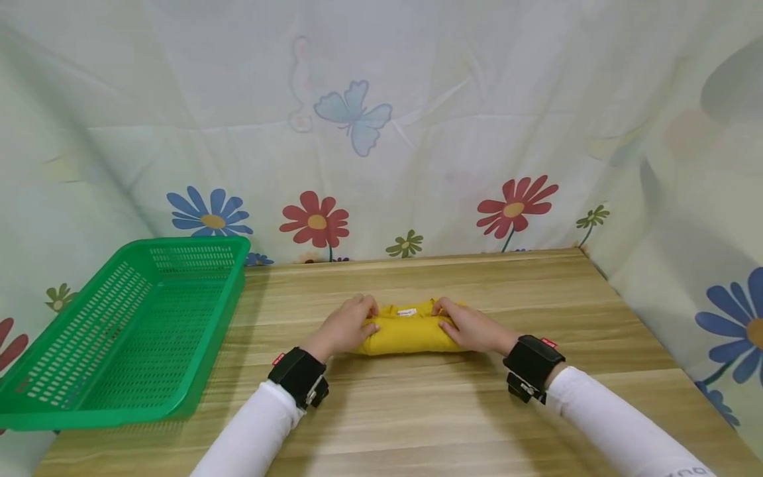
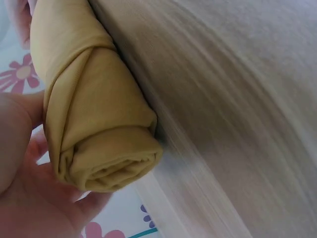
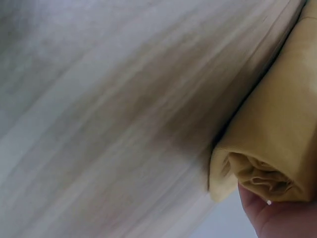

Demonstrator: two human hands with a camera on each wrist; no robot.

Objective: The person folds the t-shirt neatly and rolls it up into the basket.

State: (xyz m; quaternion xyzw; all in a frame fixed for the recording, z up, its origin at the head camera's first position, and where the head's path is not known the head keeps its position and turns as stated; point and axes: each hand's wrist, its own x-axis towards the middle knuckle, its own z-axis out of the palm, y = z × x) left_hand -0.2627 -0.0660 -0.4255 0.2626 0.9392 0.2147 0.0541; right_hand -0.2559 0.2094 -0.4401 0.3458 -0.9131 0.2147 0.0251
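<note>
A yellow shirt (image 1: 411, 335), rolled into a thick bundle, lies crosswise on the table with a white label (image 1: 407, 312) at its far edge. My left hand (image 1: 347, 324) grips the left end, thumb on the near side and fingers over the far side. At the right end, my right hand (image 1: 473, 326) holds the roll in the same manner. The left wrist view shows the spiral end of the shirt (image 2: 106, 114) beside the left palm. In the right wrist view the shirt's other coiled end (image 3: 277, 144) rests against the right fingers, mostly out of frame.
A green plastic basket (image 1: 205, 358) with slotted walls stands on the left side of the wood-grain table (image 1: 417, 424). Behind the table and along both sides hangs a flowered curtain (image 1: 417, 165). Black bands (image 1: 533, 364) circle both wrists over white sleeves.
</note>
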